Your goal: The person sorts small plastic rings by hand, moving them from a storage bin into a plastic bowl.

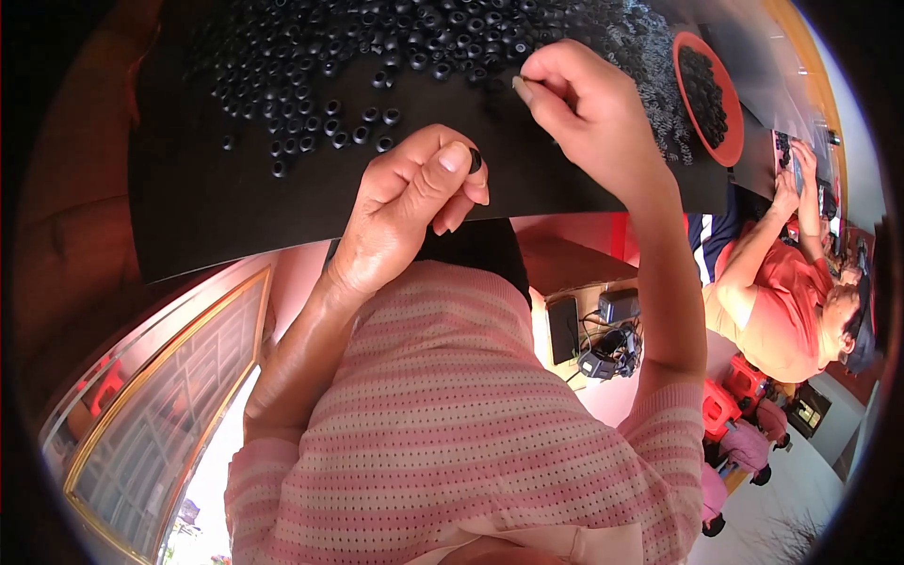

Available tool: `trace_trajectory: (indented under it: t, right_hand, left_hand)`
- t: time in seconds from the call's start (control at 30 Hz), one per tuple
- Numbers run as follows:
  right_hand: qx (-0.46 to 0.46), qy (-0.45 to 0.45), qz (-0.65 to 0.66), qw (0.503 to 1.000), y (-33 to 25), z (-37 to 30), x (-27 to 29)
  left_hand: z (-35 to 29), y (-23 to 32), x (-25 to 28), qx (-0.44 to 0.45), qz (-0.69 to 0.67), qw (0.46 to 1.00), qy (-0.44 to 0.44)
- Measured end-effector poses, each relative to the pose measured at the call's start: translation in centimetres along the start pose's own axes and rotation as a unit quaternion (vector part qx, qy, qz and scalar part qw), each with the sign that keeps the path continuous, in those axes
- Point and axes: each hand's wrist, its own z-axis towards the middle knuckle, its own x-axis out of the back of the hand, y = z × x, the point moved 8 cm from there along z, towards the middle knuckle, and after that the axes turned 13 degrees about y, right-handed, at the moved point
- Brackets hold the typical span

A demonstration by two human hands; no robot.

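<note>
Small black piece pinched in left hand.

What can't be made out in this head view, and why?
Head view:
Black piece in the left hand: partly covered by thumb and fingers.
Right hand: whether it pinches anything; fingers hide this.
Loose black pieces: cut off by the top edge.
Dark bits in orange bowl: too small.

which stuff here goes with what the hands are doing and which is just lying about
Apparently in use:
black piece in the left hand
loose black round pieces
small grey pieces
orange bowl of dark pieces

Probably just lying about:
tangled dark cables
flat black object
red plastic items
</note>
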Motion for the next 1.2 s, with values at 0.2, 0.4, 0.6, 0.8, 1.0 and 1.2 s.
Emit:
trace_trajectory:
  t: [0.2,0.4,0.6,0.8,1.0,1.2]
  right_hand:
    - [-0.196,-0.072,0.46,0.863,-3.5,-2.8,-2.3]
    - [-0.061,0.04,0.298,0.952,-5.4,-3.1,-0.9]
    - [0.112,0.153,0.139,0.972,-6.6,-5.1,-0.5]
    - [0.123,0.192,0.142,0.963,-6.4,-6.2,-0.6]
    - [0.096,0.176,0.17,0.965,-6.9,-6.1,-0.8]
    - [0.01,0.152,0.065,0.986,-3.6,-5.4,2.2]
  left_hand:
    - [0.0,-0.3,0.3,0.033,-0.042,0.999,-0.002]
    - [0.0,-0.7,0.7,0.036,-0.053,0.998,-0.017]
    - [0.0,-0.7,0.6,0.048,-0.078,0.996,0.01]
    - [0.1,-0.8,0.5,0.042,-0.075,0.996,0.02]
    - [0.3,-0.7,0.5,0.029,-0.069,0.997,0.011]
    - [0.2,-0.4,0.6,0.035,-0.068,0.997,0.015]
